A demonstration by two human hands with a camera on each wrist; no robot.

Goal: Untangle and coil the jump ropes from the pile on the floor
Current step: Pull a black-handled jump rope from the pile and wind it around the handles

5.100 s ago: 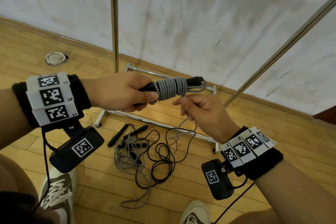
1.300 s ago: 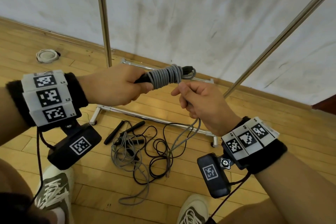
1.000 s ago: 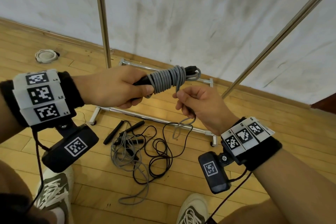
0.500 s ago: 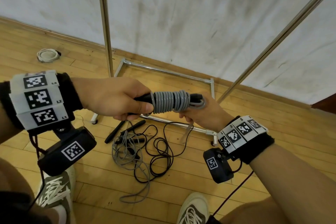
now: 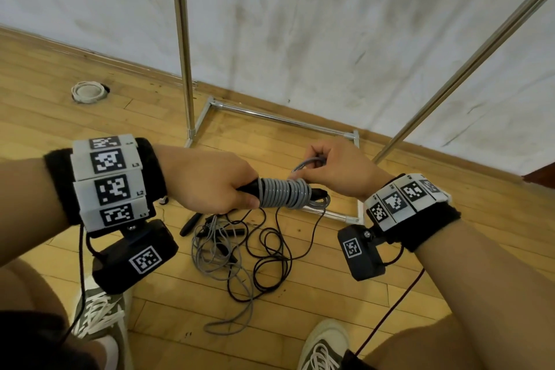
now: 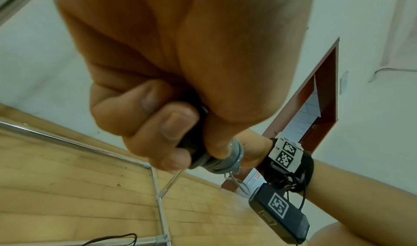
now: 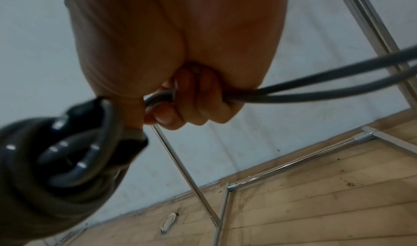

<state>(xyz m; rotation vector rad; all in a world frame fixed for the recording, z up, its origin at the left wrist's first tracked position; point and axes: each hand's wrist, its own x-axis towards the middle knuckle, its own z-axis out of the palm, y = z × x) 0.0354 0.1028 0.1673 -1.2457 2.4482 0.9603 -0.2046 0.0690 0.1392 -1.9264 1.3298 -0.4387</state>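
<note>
Here left hand [image 5: 210,180] grips coiled grey rope [image 5: 283,196]; right hand [image 5: 336,170] pinches its end.

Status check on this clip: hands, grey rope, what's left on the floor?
Left hand grips black handles. Right hand pinches grey rope tail above the coil. Tangled pile of grey and black ropes on floor, untouched.

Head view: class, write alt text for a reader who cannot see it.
The left hand grips black handles wound with a grey jump rope, while the right hand pinches its loose end. Below, tangled ropes lie on the wooden floor.
</note>
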